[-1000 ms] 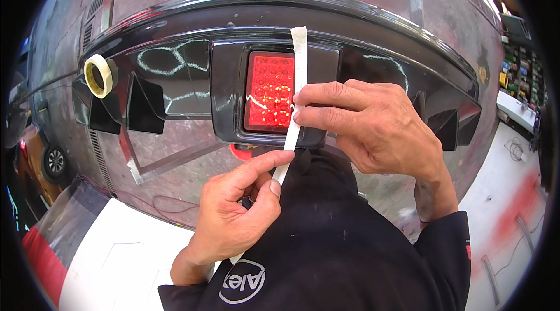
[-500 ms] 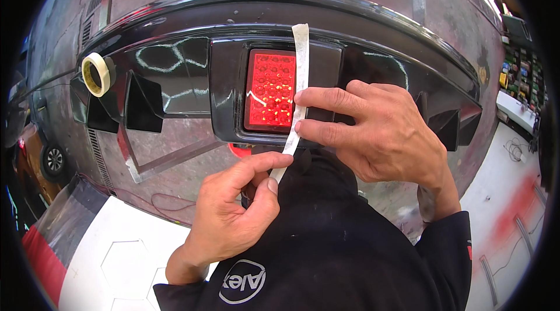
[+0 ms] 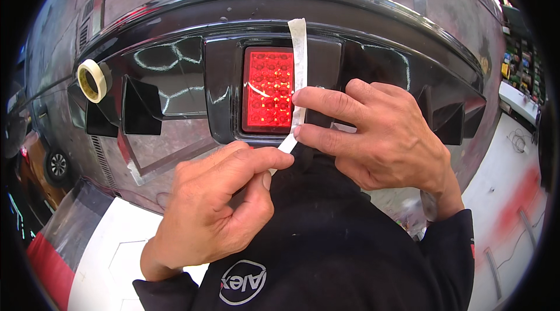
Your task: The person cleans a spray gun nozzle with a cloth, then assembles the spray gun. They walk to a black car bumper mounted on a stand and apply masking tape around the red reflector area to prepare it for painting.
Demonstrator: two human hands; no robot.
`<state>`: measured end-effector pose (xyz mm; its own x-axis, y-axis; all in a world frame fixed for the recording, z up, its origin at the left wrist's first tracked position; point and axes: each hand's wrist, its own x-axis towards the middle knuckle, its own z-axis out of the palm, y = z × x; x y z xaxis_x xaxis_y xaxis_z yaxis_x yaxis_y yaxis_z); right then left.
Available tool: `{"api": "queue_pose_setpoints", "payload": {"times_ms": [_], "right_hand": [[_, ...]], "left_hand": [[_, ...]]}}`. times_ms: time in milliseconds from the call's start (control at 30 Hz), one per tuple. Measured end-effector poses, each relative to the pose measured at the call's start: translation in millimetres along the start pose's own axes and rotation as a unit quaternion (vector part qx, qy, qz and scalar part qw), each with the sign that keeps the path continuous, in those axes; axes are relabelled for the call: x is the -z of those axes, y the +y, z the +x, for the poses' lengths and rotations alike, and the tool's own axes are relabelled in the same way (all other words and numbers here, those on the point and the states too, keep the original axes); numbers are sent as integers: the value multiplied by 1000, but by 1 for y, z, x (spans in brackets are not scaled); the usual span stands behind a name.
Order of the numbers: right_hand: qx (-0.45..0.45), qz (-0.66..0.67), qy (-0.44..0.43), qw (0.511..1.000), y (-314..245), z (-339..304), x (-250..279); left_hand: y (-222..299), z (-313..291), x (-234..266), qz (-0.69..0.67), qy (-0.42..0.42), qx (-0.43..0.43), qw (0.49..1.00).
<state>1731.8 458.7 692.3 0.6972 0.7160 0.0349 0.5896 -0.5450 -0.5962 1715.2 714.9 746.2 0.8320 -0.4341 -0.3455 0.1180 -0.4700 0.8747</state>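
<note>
A strip of pale masking tape [image 3: 298, 60] runs down the right edge of a red rectangular lamp [image 3: 267, 89] set in a glossy black car bumper [image 3: 175, 72]. My right hand [image 3: 379, 136] presses two fingertips on the strip beside the lamp. My left hand [image 3: 219, 206] pinches the strip's loose lower end between thumb and forefinger, just below the lamp.
A roll of masking tape [image 3: 92, 80] hangs on a black fin at the bumper's left. More black fins [image 3: 140, 107] line the diffuser. White and red floor [image 3: 507, 194] lies to the right, a shelf of small items [image 3: 522, 72] at far right, a car wheel [image 3: 57, 165] at far left.
My right hand's fingertips slid slightly along the strip on the lamp's edge. My left hand kept its pinch on the lower end and shifted a little.
</note>
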Motion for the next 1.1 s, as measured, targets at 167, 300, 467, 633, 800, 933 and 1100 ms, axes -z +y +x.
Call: {"api": "queue_pose_setpoints", "payload": {"times_ms": [167, 300, 467, 633, 800, 933, 1100], "right_hand": [[25, -7, 44, 999, -2, -2, -10], [27, -17, 69, 997, -5, -3, -15], [26, -14, 77, 997, -8, -3, -19], [20, -4, 99, 995, -9, -5, -23], [13, 3, 98, 995, -9, -5, -22], [12, 12, 98, 995, -11, -8, -21], [-3, 54, 100, 993, -10, -8, -21]], "left_hand": [[4, 16, 22, 134, -105, -55, 984], [-11, 29, 33, 217, -140, -101, 961], [-19, 37, 37, 230, -163, -113, 953], [-18, 47, 39, 233, -184, -125, 947], [-20, 52, 40, 229, -188, -129, 946], [-20, 50, 38, 222, -185, -130, 948], [-23, 52, 39, 216, -187, -137, 948]]}}
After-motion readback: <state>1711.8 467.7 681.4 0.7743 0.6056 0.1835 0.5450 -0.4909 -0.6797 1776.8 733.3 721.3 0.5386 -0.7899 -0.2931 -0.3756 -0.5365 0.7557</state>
